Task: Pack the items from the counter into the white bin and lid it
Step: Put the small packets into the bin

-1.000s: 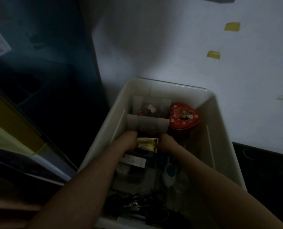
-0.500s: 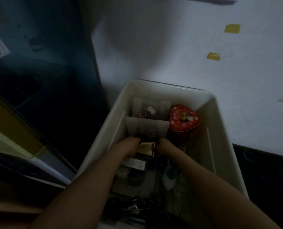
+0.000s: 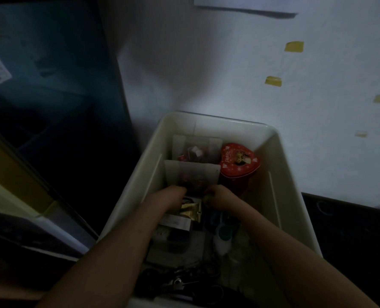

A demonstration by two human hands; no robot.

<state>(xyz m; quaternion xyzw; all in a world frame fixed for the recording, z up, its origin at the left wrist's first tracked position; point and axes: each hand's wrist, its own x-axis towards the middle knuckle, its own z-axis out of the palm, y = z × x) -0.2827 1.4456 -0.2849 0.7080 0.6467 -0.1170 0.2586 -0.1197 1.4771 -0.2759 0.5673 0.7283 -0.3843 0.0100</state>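
Head view: both hands reach into the white plastic bin (image 3: pixel 289 196); left hand (image 3: pixel 173 195) and right hand (image 3: pixel 218 196) flank a crinkled gold foil packet (image 3: pixel 190 211) just below them, grips indiscernible.

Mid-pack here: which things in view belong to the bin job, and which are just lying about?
Part of the job:
white bin
red heart tin
clear pouches
gold packet
left hand and right hand, both down inside the bin

Just lying about:
yellow tape bits on the wall
paper sheet on the wall
dark cabinet
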